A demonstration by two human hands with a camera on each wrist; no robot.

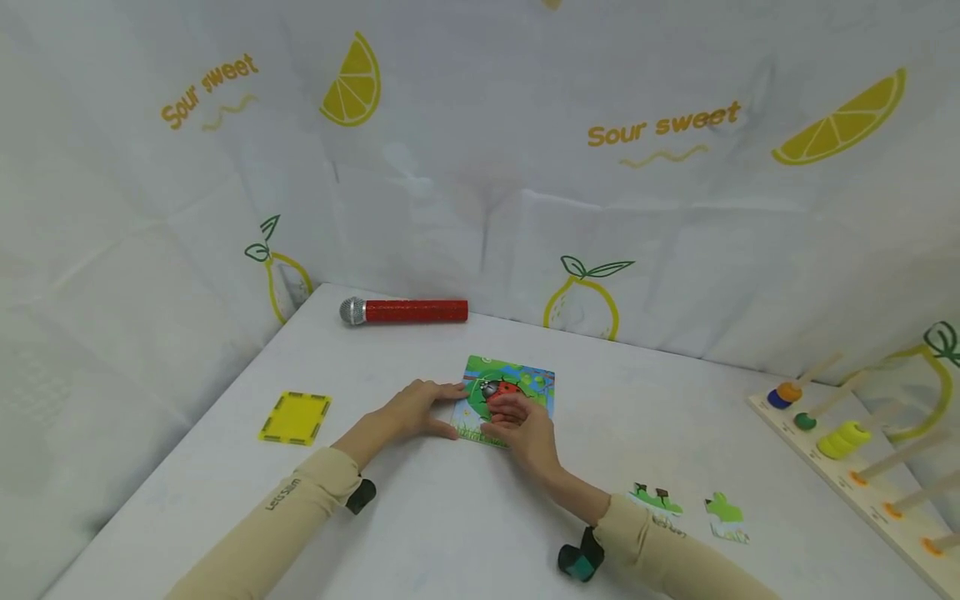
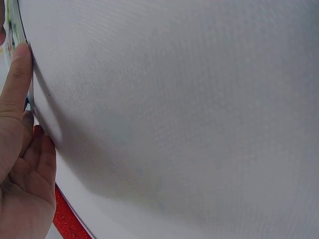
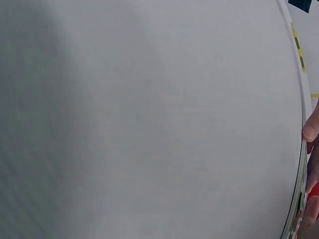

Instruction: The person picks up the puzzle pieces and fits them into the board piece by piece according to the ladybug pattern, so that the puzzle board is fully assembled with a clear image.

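A square ladybug picture puzzle (image 1: pixel 536 382) in green, blue and red lies on the white table in the head view. My left hand (image 1: pixel 414 408) is at its left side, with index fingertip and thumb spread along that edge. My right hand (image 1: pixel 531 437) is over the lower right part of the puzzle, fingers loosely bent and tips near the ladybug, covering some of the picture. In the left wrist view, fingers (image 2: pixel 17 74) touch the puzzle's edge. Only fingertips (image 3: pixel 310 132) show at the border of the right wrist view.
Loose puzzle pieces (image 1: pixel 724 508) lie by the right forearm, another green piece (image 1: pixel 658 498) beside them. A yellow square tile (image 1: pixel 296 418) is on the left. A red microphone (image 1: pixel 412 312) lies at the back; a wooden peg board with rings (image 1: pixel 836 475) stands at the right.
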